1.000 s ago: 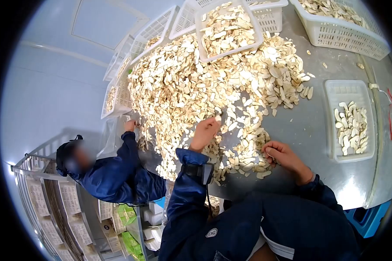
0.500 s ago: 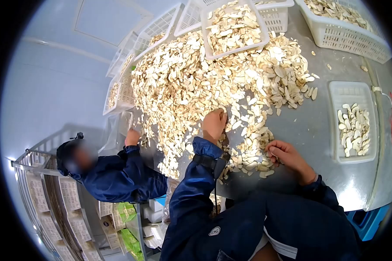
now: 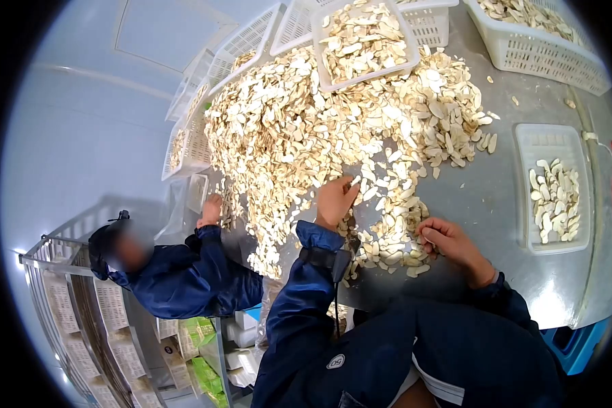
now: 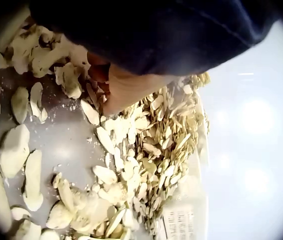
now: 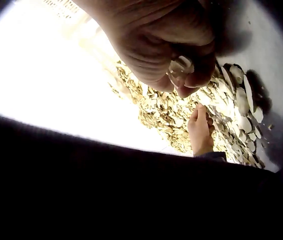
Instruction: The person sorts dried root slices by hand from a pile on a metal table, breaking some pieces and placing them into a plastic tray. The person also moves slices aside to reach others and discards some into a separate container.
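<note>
So there's a grey metal table (image 3: 476, 197) with a huge pile of thin, cream-coloured oval slices with brownish edges (image 3: 279, 122), spread from the middle out to the far and left edges. The left hand (image 3: 335, 202) is right at the pile's near side, fingers curled in; can't tell if it's pinching a slice. The right hand (image 3: 452, 246) is near the table's near edge, touching or just beside a small heap of slices (image 3: 394, 228), and from the right wrist view it's gripping a pale slice (image 5: 181, 66) in curled fingers. Over by the right edge there's a shallow translucent plastic tray (image 3: 551, 138) with some slices in it, plus a white perforated plastic basket (image 3: 544, 66) at the far right corner. Another person's hand (image 3: 211, 209) is at the left edge.
</note>
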Available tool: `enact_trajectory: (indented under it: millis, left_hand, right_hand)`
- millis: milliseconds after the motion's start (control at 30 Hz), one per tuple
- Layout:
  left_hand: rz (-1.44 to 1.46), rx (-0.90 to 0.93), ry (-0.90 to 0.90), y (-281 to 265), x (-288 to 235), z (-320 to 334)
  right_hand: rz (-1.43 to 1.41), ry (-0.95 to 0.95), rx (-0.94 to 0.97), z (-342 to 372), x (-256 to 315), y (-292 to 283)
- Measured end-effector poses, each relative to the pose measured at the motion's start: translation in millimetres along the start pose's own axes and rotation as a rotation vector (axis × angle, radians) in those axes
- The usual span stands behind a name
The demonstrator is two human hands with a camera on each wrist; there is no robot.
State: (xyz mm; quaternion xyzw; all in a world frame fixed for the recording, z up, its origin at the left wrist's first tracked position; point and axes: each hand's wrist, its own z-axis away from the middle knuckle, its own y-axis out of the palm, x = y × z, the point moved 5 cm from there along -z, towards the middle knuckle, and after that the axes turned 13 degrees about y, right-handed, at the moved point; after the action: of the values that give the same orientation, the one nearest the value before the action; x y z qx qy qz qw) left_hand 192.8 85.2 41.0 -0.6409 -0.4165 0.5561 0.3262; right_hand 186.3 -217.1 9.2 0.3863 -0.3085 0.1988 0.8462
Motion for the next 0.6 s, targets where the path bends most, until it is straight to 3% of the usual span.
enact_trajectory:
  millis: [133,233,333,433,533,600]
  left_hand:
    - [-0.231,-0.03,0.174,0,-16,-3]
    - [-0.144,-0.019,0.097,1,-14,2]
    - [0.085,0.004,0.034,-2,-17,10]
    - [0.806,-0.016,-0.26,9,-14,27]
    - [1.04,-0.023,-0.479,14,-35,46]
    - [1.094,0.002,-0.445,18,-41,55]
  right_hand:
    - [-0.004,0.009,-0.004,3,3,2]
    - [0.006,0.006,-0.005,3,3,1]
    - [0.009,-0.003,0.006,0,-1,-1]
    - [0.015,-0.011,0.013,0,-1,-2]
    - [0.007,0.013,-0.001,0,-1,0]
    - [0.007,0.02,-0.006,1,-1,1]
